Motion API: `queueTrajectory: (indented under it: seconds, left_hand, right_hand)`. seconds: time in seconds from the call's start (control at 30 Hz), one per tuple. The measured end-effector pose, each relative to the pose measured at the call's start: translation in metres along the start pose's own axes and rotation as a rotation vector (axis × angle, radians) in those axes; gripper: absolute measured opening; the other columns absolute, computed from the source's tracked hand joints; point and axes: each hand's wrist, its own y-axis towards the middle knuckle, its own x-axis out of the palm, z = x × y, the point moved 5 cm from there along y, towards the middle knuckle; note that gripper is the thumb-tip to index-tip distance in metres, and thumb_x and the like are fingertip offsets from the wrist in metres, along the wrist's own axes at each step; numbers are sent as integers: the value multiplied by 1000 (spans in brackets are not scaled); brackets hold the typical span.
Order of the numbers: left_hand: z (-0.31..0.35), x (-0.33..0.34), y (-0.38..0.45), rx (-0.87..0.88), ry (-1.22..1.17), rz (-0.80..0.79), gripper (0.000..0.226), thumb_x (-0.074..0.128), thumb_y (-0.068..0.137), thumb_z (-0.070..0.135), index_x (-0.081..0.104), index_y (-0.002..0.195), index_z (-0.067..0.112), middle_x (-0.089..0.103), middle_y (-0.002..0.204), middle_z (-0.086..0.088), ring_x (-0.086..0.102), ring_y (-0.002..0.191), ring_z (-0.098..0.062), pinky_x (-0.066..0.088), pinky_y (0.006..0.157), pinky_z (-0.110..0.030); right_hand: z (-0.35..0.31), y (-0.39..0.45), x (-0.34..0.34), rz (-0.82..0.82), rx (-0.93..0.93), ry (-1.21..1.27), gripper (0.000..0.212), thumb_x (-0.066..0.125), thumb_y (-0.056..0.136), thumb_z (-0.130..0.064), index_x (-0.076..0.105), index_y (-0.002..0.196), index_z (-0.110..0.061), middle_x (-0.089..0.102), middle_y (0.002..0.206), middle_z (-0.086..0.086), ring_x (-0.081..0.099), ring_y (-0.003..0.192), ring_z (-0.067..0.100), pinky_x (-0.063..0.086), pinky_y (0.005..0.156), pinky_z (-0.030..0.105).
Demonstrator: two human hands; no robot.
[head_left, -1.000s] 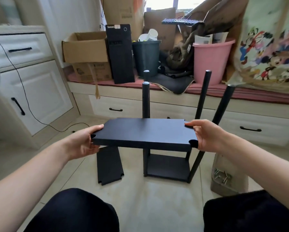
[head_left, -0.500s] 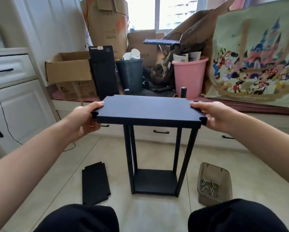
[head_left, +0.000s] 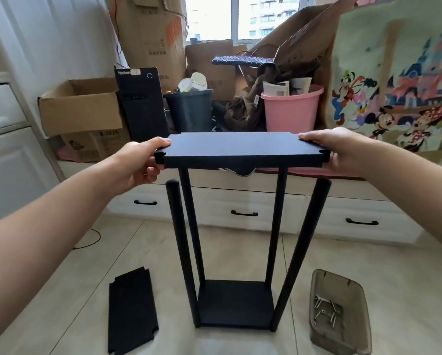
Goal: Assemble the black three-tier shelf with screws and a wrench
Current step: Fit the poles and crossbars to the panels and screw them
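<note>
I hold a black shelf board (head_left: 240,147) level in the air by its two short ends. My left hand (head_left: 140,162) grips the left end, thumb on top and fingers beneath. My right hand (head_left: 335,149) grips the right end the same way. Below it stands the frame: a black bottom board (head_left: 234,303) on the floor with several black poles (head_left: 301,252) rising from its corners. The near poles' tops are just under the held board, apart from it. Another black board (head_left: 131,311) lies flat on the floor at the left.
A grey plastic tray (head_left: 340,336) with several screws (head_left: 326,310) lies on the tiled floor at the right. Behind the frame runs a low white drawer bench (head_left: 243,213) loaded with cardboard boxes (head_left: 81,108), a pink bucket (head_left: 290,111) and a dark bin (head_left: 189,111). White cabinets (head_left: 7,155) stand left.
Both hands have lifted the shelf board from low around the poles up past their tops. The view has tilted up with it.
</note>
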Motion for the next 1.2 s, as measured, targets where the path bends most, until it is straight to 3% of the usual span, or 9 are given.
queueTrajectory:
  seconds: [0.1, 0.37, 0.53, 0.6, 0.7, 0.87, 0.97, 1.1, 1.2]
  left_hand:
    - [-4, 2, 17, -17, -16, -33, 22, 65, 94, 34, 54, 83, 20, 44, 57, 4, 36, 44, -9, 33, 43, -18]
    - [-23, 4, 33, -76, -3, -132, 21, 64, 92, 40, 63, 77, 25, 29, 56, 6, 28, 48, -10, 31, 49, -21]
    - [-38, 9, 35, -108, -7, -83, 23, 65, 92, 39, 61, 94, 17, 40, 62, 3, 33, 49, -9, 39, 72, -32]
    - [-44, 14, 33, -116, -28, -74, 20, 64, 93, 36, 61, 93, 16, 44, 57, 6, 34, 46, -7, 38, 83, -38]
    - [-51, 19, 32, -130, -59, -51, 20, 61, 95, 34, 61, 103, 15, 48, 51, 8, 39, 42, -6, 38, 89, -41]
    - [-56, 19, 34, -122, -91, -19, 34, 62, 95, 36, 62, 121, 12, 58, 65, 4, 49, 55, -9, 47, 91, -43]
    - [-57, 21, 36, -99, -84, 20, 36, 63, 94, 36, 62, 121, 12, 60, 77, 0, 55, 64, -13, 51, 98, -47]
    - [-59, 24, 38, -81, -80, 43, 32, 63, 94, 39, 63, 113, 13, 56, 68, 2, 51, 62, -12, 51, 83, -40]
    - [-60, 24, 39, -86, -87, 53, 29, 64, 94, 41, 63, 107, 15, 57, 71, 1, 52, 64, -12, 51, 75, -35]
  right_hand:
    - [-1, 18, 2, 22, 12, -12, 16, 74, 87, -20, 61, 81, -14, 64, 80, 4, 63, 46, 9, 48, 38, 17]
    - [34, 51, 6, -40, 90, -46, 11, 74, 87, -20, 65, 89, -13, 62, 84, 3, 61, 66, 11, 49, 40, 19]
    - [42, 66, 2, -8, 66, -87, 25, 75, 86, -25, 61, 99, -9, 62, 79, 4, 62, 41, 7, 48, 40, 19]
    - [45, 71, 1, -8, 53, -130, 32, 75, 86, -30, 61, 105, -9, 63, 78, 3, 64, 47, 11, 52, 56, 23]
    - [48, 75, 1, -5, 40, -205, 39, 76, 83, -39, 62, 106, -11, 64, 77, 2, 63, 64, 18, 45, 79, 38]
    - [53, 83, 3, -2, 32, -183, 37, 79, 79, -40, 64, 98, -12, 65, 72, -1, 65, 61, 17, 44, 82, 39]
    - [54, 89, 2, 2, 25, -171, 32, 78, 81, -38, 63, 93, -12, 66, 72, -1, 65, 54, 12, 48, 75, 34]
    - [55, 94, 3, -39, 48, -90, 25, 75, 86, -29, 63, 96, -10, 64, 79, 2, 63, 62, 12, 53, 54, 25]
    - [56, 96, 4, -37, 40, -73, 19, 74, 88, -26, 63, 91, -11, 63, 81, 3, 61, 67, 15, 53, 62, 29]
